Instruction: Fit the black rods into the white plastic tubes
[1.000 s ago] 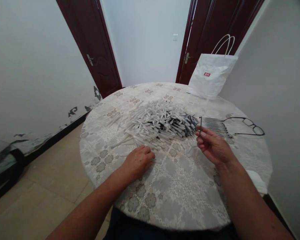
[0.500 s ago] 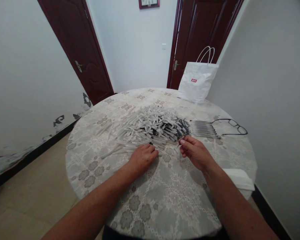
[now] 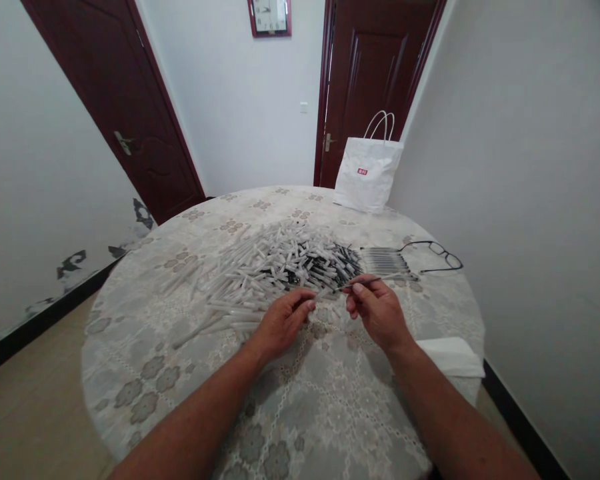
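My right hand (image 3: 377,310) pinches a thin dark stick (image 3: 365,283) between thumb and fingertips, its tip pointing left. Across from it, my left hand (image 3: 287,320) has thumb and forefinger brought together at the pile's front edge. Whatever is between those fingertips is too small to make out. Just beyond both hands lies a wide heap of short, whitish translucent tubes (image 3: 260,267), with dark thin sticks (image 3: 347,257) mixed in at its right side. Right of the heap, several similar sticks lie side by side in a neat row (image 3: 387,261).
Black-framed glasses (image 3: 437,250) lie beside the row. A white paper bag (image 3: 369,173) stands at the table's back right. Folded white paper or cloth (image 3: 453,358) rests near my right forearm. A patterned cloth (image 3: 155,373) covers the round table.
My right hand has lifted the dark stick, which now shows plainly, near level. My left hand has turned, bringing its thumb and forefinger together. The camera view has shifted right and up.
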A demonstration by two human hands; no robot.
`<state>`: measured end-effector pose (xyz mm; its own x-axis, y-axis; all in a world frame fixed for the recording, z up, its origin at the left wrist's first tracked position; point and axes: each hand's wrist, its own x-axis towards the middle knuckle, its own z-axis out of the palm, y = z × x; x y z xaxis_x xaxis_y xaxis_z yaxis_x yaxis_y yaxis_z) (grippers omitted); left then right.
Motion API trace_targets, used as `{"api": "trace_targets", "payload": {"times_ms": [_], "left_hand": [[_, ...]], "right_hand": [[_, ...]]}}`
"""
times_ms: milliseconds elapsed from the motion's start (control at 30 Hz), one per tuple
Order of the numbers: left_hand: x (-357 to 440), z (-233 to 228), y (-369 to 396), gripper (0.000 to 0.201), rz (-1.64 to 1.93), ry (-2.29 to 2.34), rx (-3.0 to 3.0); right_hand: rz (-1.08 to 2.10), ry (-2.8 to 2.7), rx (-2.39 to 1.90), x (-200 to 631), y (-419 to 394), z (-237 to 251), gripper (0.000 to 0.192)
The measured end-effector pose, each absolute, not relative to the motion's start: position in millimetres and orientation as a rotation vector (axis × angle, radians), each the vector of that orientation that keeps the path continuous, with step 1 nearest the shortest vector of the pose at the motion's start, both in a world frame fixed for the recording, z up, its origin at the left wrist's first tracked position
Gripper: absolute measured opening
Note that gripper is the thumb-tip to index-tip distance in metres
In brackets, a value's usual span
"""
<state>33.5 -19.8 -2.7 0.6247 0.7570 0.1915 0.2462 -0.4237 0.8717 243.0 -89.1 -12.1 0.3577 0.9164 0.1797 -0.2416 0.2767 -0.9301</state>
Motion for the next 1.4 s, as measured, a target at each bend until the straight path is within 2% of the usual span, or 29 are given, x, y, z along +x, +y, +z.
{"api": "trace_targets", "payload": {"times_ms": [367, 767, 1000, 1167, 1400], "left_hand": [[22, -5, -17, 0.03, 0.678, 0.794, 1.892], [23, -7, -18, 0.026, 0.722, 0.743, 1.905], [26, -7, -19, 0.024, 0.681, 0.751, 1.777], [27, -10, -19, 0.024, 0.674, 0.75, 1.725], [27, -12, -16, 0.025, 0.589, 0.618, 1.483]], "right_hand": [[0.815, -1.03, -1.098, 233, -94, -8, 0.021], [0.888, -1.205, -1.321, 232, -94, -11, 0.025], [0.985, -1.031, -1.192, 232, -94, -11, 0.037], [0.809, -0.854, -1.107, 235, -93, -9, 0.036], [0.918, -1.171, -1.287, 226, -96, -14, 0.036]]}}
